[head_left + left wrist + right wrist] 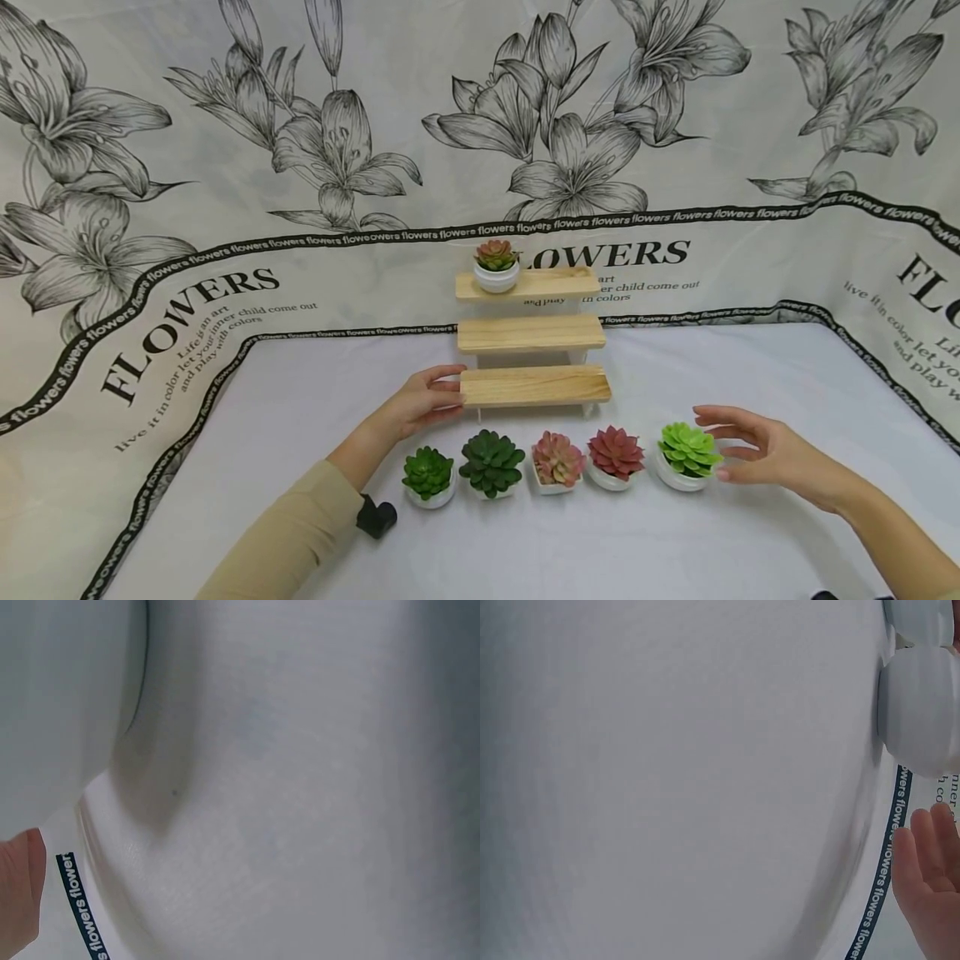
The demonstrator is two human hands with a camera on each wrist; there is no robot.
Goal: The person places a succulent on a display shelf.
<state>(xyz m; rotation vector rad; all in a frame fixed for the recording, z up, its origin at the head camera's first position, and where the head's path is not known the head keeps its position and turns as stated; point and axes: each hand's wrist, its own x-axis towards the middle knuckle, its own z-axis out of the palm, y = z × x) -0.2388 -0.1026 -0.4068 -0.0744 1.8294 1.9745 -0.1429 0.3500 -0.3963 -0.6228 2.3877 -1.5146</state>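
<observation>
My left hand is at the left end of the lowest tier of a three-tier wooden display stand, its extended fingers touching the board's end. My right hand hovers just right of a bright green potted succulent, fingers spread and slightly bent. In the right wrist view, a gap shows between the fingers and the white pot. One reddish-green succulent in a round white pot stands on the left of the top tier. The middle and lowest tiers hold no plants.
Left of the bright green plant, a row holds a red succulent, a pink one in a squarish pot, a large dark green one and a smaller green one. A flower-printed cloth hangs behind the white tabletop.
</observation>
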